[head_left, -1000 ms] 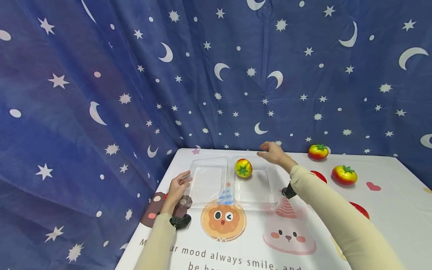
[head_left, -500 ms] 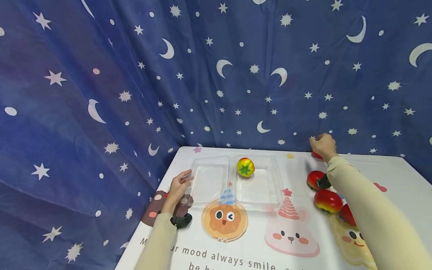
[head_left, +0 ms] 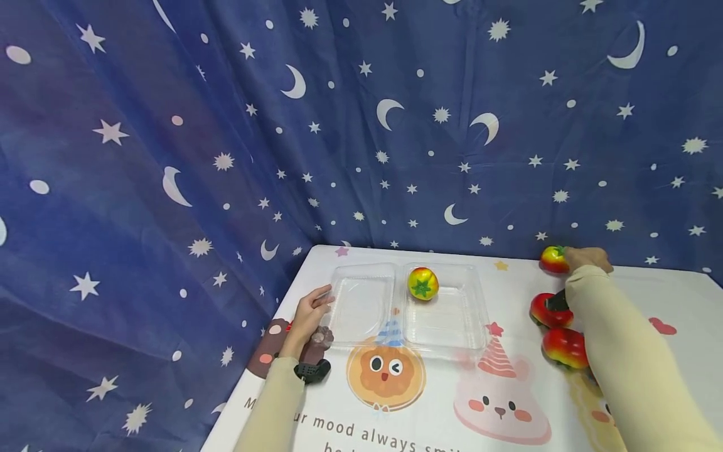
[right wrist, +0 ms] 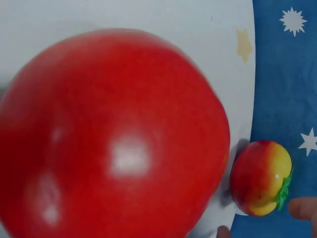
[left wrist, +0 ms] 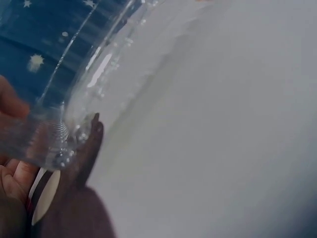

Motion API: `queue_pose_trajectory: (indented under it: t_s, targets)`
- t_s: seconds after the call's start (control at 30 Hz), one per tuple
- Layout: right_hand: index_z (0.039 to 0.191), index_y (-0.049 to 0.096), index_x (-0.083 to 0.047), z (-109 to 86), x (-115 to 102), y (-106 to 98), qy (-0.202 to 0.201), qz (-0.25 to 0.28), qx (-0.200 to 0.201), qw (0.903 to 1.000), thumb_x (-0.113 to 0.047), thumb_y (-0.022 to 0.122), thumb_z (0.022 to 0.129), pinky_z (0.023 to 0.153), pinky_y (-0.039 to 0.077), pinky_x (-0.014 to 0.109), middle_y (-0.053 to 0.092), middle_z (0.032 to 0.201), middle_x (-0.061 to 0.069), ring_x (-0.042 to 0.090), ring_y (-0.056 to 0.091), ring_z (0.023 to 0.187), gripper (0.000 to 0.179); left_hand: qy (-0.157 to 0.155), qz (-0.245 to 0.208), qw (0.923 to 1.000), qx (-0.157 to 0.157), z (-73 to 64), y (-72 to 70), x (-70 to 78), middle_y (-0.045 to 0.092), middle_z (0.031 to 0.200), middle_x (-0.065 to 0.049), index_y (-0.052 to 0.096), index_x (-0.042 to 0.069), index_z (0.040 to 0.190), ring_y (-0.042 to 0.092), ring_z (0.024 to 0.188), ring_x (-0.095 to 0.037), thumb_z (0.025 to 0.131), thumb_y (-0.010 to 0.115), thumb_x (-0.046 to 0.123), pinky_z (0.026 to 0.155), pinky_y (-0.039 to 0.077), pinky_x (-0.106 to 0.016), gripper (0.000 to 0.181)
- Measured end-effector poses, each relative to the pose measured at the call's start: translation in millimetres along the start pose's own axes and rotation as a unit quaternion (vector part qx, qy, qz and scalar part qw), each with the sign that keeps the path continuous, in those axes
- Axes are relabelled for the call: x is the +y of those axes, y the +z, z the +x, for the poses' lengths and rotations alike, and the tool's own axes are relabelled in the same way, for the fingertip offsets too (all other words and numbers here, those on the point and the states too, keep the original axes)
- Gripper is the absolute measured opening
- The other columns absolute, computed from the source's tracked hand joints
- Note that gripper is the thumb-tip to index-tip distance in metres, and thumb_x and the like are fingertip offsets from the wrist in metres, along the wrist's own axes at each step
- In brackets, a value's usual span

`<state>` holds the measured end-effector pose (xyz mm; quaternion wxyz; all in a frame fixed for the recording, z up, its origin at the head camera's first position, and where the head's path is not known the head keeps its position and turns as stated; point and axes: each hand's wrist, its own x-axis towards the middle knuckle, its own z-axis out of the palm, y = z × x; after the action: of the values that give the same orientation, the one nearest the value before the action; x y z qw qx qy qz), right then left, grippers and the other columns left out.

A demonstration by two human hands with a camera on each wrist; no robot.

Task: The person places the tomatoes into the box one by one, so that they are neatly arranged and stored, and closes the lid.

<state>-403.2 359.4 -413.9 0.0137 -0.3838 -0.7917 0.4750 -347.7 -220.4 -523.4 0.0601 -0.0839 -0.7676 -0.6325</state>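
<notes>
My left hand (head_left: 310, 309) holds the left edge of a clear plastic clamshell box (head_left: 361, 342), which lies opened flat; in the left wrist view, fingers (left wrist: 11, 105) show around the box's corner. A red-and-yellow toy tomato (head_left: 423, 284) with a green leafy top sits in the box's right half. At the table's back right, my right hand (head_left: 587, 257) is beside another toy tomato (head_left: 553, 259). In the right wrist view, the fingertips (right wrist: 303, 208) are parted near that tomato's green top, with a gap showing between them and the fruit.
Two more red toy tomatoes, an upper one (head_left: 550, 311) and a lower one (head_left: 565, 348), lie left of my right forearm. The upper one looms large in the right wrist view. A blue star-patterned curtain (head_left: 384, 157) hangs behind the printed white tablecloth (head_left: 350, 433).
My right hand has gone from above the box to the back right, and now is at the right side of the rear tomato. The left hand keeps its place on the box edge.
</notes>
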Motion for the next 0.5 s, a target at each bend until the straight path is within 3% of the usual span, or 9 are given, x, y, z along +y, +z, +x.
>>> queue_pose_trajectory:
  t_s: [0.17, 0.27, 0.37, 0.5]
  targets:
    - [0.148, 0.022, 0.013, -11.8, 0.4, 1.8, -0.008, 0.017, 0.002, 0.9998, -0.032, 0.044, 0.096, 0.103, 0.04, 0.054, 0.034, 0.14, 0.034, 0.043, 0.045, 0.114, 0.073, 0.001, 0.004, 1.0, 0.001, -0.5, 0.9, -0.8, 0.046, 0.145, -0.026, 0.047, -0.008, 0.141, 0.054, 0.124, -0.041, 0.09, 0.049, -0.011, 0.085, 0.049, -0.02, 0.051]
    - [0.145, 0.028, 0.016, -9.4, -1.4, 7.4, -0.009, 0.016, 0.003, 0.9998, -0.031, 0.045, 0.095, 0.104, 0.041, 0.052, 0.041, 0.132, 0.033, 0.04, 0.047, 0.106, 0.07, -0.004, 0.003, 1.0, 0.005, -1.5, -0.3, -0.3, 0.046, 0.145, -0.026, 0.048, -0.008, 0.141, 0.054, 0.124, -0.04, 0.089, 0.049, -0.012, 0.084, 0.049, -0.019, 0.052]
    - [0.142, 0.035, 0.015, 11.5, 0.2, 17.3, 0.005, 0.016, 0.013, 0.9998, -0.03, 0.047, 0.095, 0.098, 0.047, 0.049, 0.049, 0.123, 0.03, 0.034, 0.052, 0.094, 0.067, -0.003, -0.001, 1.0, 0.007, -2.1, -1.4, -0.2, 0.045, 0.145, -0.028, 0.047, -0.009, 0.14, 0.053, 0.124, -0.042, 0.089, 0.049, -0.012, 0.084, 0.05, -0.021, 0.051]
    - [0.146, 0.033, 0.011, 54.4, 10.7, 28.8, 0.03, 0.024, 0.003, 0.9992, -0.036, 0.047, 0.096, 0.074, 0.055, 0.039, 0.054, 0.114, 0.024, 0.016, 0.054, 0.064, 0.07, -0.001, 0.001, 1.0, 0.001, -1.4, -1.2, 0.2, 0.044, 0.145, -0.029, 0.047, -0.01, 0.14, 0.052, 0.125, -0.044, 0.09, 0.049, -0.011, 0.085, 0.05, -0.023, 0.051]
